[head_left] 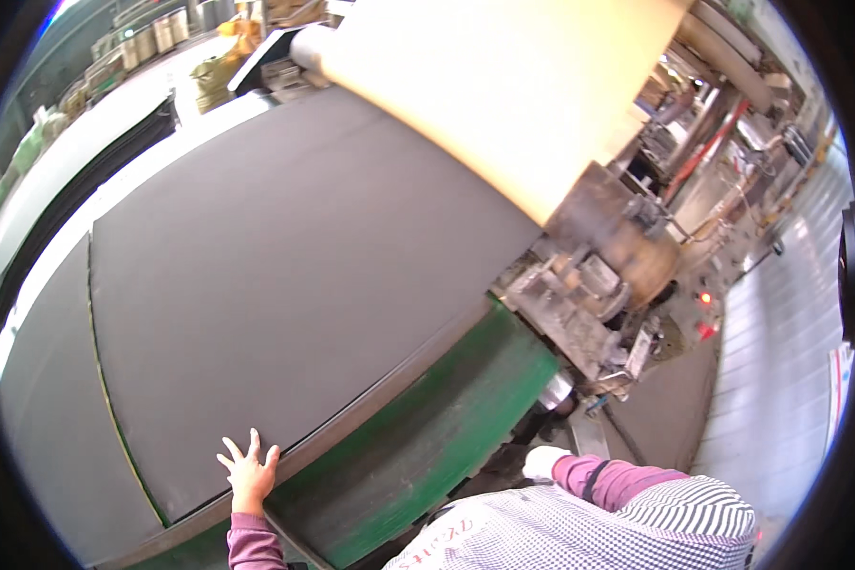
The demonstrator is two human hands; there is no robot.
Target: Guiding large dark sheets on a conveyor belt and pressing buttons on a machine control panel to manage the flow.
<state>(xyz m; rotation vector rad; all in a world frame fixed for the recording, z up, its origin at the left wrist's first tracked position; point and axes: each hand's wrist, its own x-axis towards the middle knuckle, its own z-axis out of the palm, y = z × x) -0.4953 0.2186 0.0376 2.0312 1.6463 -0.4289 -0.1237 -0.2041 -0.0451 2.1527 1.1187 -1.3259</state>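
Note:
My left hand [249, 472] lies with fingers spread at the near edge of a wide dark grey sheet [304, 256], beside its lower rim. A thin yellowish-green line [103, 366] divides this sheet from a second dark grey sheet [47, 399] on the left. My right hand [544, 463] looks white, perhaps gloved, and sits low by the machine's near side. Its fingers cannot be made out, nor whether it holds anything. Between my hands runs a green belt [418, 432], darkened along its middle.
A broad pale yellow sheet [503, 85] slopes up from the dark sheet's far edge. Machinery with a brown drum [627, 237] stands at the right, with a red light [706, 298] beyond. Sacks [214, 81] stand at the far left. Pale ribbed panelling [788, 313] lines the right.

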